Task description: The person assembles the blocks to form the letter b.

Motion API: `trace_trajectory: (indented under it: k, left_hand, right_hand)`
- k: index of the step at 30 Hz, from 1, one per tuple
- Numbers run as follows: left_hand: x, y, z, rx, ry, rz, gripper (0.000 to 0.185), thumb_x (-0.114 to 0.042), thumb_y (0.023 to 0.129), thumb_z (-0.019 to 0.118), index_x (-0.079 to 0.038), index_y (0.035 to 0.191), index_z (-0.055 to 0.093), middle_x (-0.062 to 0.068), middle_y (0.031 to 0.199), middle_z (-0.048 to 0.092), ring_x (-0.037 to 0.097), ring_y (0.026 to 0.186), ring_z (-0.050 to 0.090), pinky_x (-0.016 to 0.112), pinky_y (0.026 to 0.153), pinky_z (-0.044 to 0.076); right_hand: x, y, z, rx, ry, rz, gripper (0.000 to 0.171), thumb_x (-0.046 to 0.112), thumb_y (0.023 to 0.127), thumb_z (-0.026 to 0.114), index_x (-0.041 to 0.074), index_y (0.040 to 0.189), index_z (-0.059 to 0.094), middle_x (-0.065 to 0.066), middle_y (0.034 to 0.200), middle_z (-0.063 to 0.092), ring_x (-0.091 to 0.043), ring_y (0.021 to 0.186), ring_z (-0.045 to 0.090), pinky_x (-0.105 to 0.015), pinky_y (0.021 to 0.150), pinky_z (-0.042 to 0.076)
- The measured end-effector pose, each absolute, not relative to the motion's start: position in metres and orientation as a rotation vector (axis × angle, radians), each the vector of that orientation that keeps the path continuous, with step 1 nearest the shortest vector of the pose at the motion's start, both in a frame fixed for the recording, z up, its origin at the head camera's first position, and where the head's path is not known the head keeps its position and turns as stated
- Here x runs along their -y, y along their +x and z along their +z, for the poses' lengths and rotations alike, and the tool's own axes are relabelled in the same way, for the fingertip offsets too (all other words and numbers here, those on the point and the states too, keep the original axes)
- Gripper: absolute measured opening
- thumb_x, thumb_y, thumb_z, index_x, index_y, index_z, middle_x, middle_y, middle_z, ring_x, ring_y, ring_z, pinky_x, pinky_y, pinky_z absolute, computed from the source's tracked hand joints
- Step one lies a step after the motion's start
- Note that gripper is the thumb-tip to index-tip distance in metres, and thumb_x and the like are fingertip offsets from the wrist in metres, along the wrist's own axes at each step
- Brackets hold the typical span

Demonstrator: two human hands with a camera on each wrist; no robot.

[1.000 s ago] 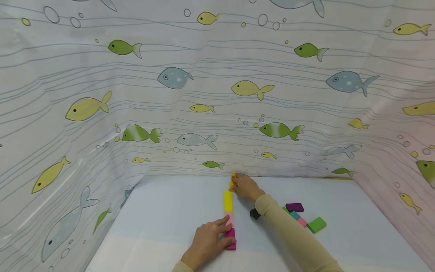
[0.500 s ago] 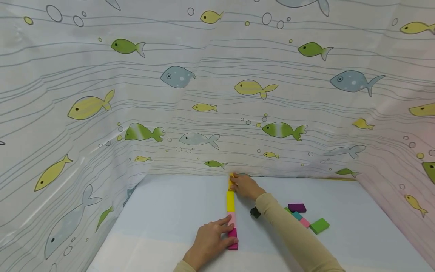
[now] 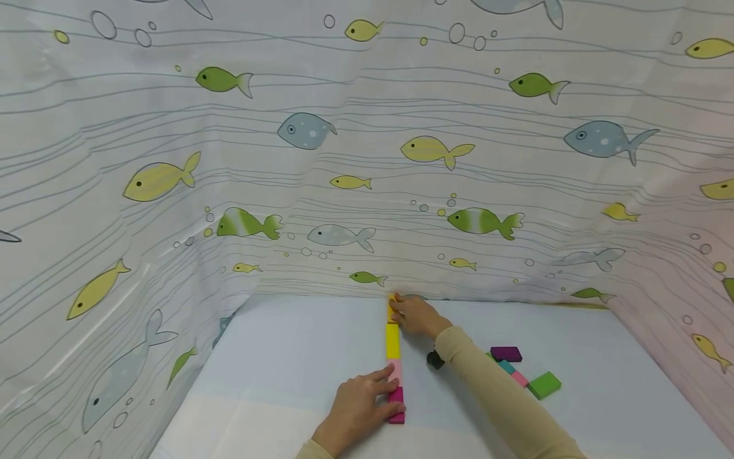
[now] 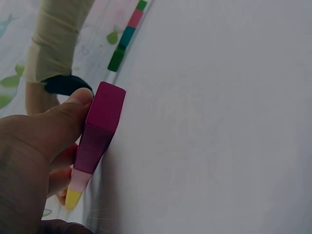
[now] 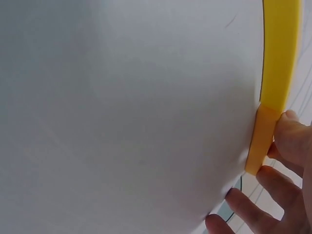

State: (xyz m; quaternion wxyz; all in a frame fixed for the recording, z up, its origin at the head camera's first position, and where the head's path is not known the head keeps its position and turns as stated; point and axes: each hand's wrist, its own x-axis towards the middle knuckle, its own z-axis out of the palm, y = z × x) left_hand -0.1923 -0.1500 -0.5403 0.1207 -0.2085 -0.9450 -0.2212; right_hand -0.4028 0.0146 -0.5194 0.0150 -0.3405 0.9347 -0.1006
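Observation:
A row of flat blocks runs away from me on the pale table (image 3: 287,357): magenta (image 3: 397,405), pink (image 3: 394,371), yellow (image 3: 392,341) and orange (image 3: 392,309) at the far end by the curtain. My left hand (image 3: 358,408) lies against the near end, its thumb (image 4: 68,117) pressing the magenta block (image 4: 100,129) and its fingers reaching the pink one. My right hand (image 3: 415,315) touches the orange block (image 5: 263,139) from the right with its fingertips (image 5: 292,139). That block butts against the yellow one (image 5: 280,48). No thumb shows on its other side.
Loose blocks lie right of the row: purple (image 3: 506,354), teal (image 3: 506,366), pink (image 3: 518,378), green (image 3: 544,385). A fish-print curtain (image 3: 367,159) walls the table at back, left and right. My beige right sleeve (image 3: 493,395) crosses the table diagonally.
Both hands stay on the row of blocks. Only the view has shifted slightly.

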Motion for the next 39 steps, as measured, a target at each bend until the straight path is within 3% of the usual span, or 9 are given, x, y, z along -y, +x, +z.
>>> trace_trajectory:
  k: [9, 24, 39]
  left_hand:
    - [0.1493, -0.1912, -0.5392, 2.769, -0.613, -0.615, 0.050, -0.059, 0.084, 0.069, -0.025, 0.120, 0.072, -0.007, 0.137, 0.061, 0.021, 0.108, 0.069, 0.036, 0.073, 0.058]
    - [0.1499, -0.1920, -0.5414, 2.761, -0.617, -0.636, 0.050, -0.060, 0.084, 0.067, -0.025, 0.120, 0.072, -0.007, 0.137, 0.061, 0.021, 0.110, 0.068, 0.037, 0.078, 0.058]
    - [0.1491, -0.1913, -0.5395, 2.766, -0.612, -0.633, 0.051, -0.059, 0.084, 0.068, -0.025, 0.121, 0.072, -0.007, 0.137, 0.061, 0.022, 0.109, 0.069, 0.038, 0.076, 0.058]
  right_hand:
    - [-0.0128, -0.3994, -0.5186, -2.871, -1.085, -0.330, 0.051, 0.035, 0.102, 0.053, 0.013, 0.148, 0.046, -0.012, 0.155, 0.039, -0.033, 0.137, 0.046, -0.046, 0.110, 0.039]
    - [-0.0115, -0.3950, -0.5136, -2.847, -1.004, -0.300, 0.058, 0.048, 0.100, 0.051, 0.019, 0.150, 0.043, -0.005, 0.159, 0.035, -0.038, 0.138, 0.044, -0.052, 0.111, 0.037]
    - [-0.0092, -0.3983, -0.5135, -2.878, -1.018, -0.408, 0.055, 0.045, 0.098, 0.057, 0.013, 0.143, 0.054, -0.009, 0.153, 0.043, -0.032, 0.137, 0.046, -0.048, 0.111, 0.038]
